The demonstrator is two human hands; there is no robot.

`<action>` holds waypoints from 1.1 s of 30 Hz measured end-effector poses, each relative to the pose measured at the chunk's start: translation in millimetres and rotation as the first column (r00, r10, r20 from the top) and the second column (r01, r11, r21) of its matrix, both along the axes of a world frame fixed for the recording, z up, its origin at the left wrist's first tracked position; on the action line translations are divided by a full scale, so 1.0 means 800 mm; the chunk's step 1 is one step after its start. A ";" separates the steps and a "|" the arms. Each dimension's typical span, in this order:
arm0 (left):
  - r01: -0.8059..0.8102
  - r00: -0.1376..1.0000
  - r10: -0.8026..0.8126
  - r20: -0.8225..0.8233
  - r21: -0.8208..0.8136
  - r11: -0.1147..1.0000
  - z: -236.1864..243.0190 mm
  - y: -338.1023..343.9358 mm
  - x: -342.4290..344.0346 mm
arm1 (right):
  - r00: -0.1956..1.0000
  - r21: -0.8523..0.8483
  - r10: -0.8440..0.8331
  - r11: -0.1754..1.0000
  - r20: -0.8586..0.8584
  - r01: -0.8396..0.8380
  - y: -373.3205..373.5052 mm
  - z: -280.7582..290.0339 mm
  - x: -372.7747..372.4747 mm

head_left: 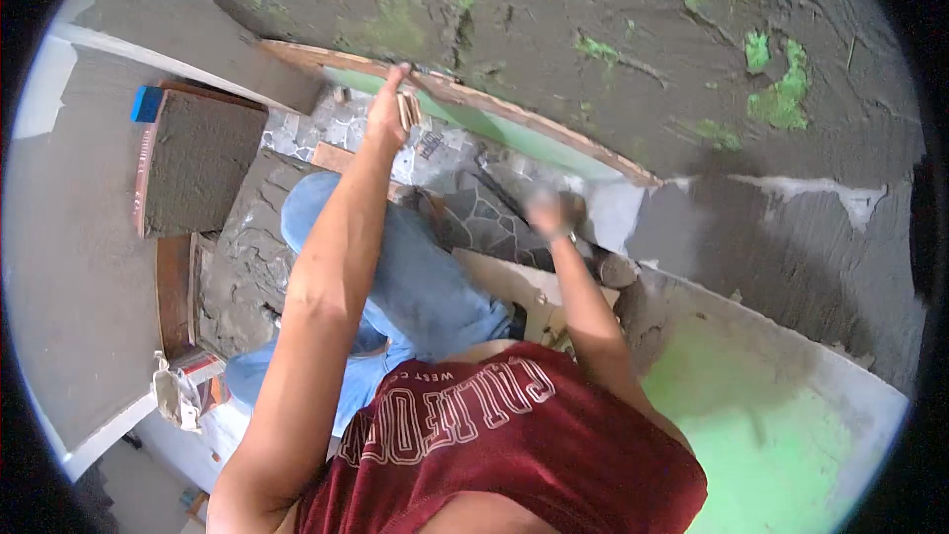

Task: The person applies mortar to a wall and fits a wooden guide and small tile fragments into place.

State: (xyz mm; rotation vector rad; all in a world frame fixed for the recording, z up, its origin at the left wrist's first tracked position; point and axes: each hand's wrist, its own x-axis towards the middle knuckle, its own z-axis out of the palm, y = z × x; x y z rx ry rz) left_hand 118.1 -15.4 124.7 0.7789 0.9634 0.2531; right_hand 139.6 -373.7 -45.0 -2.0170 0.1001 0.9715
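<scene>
My left hand is raised at a long wooden strip along the lower edge of the mortared wall. Its fingers close on the strip's edge, partly hidden from view. Beside the palm shows a small pale tan piece, which I cannot tell is held or lying behind. My right hand is low near the wall's corner and smeared by motion, so its grip is unclear. A dark, slender thing stretches up and left from close to it.
Wet grey mortar covers the wall, with green paint showing through. To my left stand a mortar-covered board and a heap of mortar. Stone-patterned flooring lies below the strip. A round container sits beside my right wrist.
</scene>
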 end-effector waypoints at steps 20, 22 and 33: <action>-0.286 0.957 0.277 -0.086 -0.136 0.948 0.042 -0.022 -0.072 | 0.875 -0.776 0.279 0.611 0.397 0.157 -0.062 -0.107 0.061; -0.400 0.890 0.450 0.070 -0.350 0.847 0.055 -0.005 -0.095 | 0.878 -0.785 0.355 0.618 0.322 0.038 -0.066 -0.109 0.070; -0.198 0.979 0.198 -0.058 0.002 0.980 0.026 -0.016 -0.039 | 0.966 0.576 -0.260 0.789 -0.001 0.213 0.231 0.135 0.006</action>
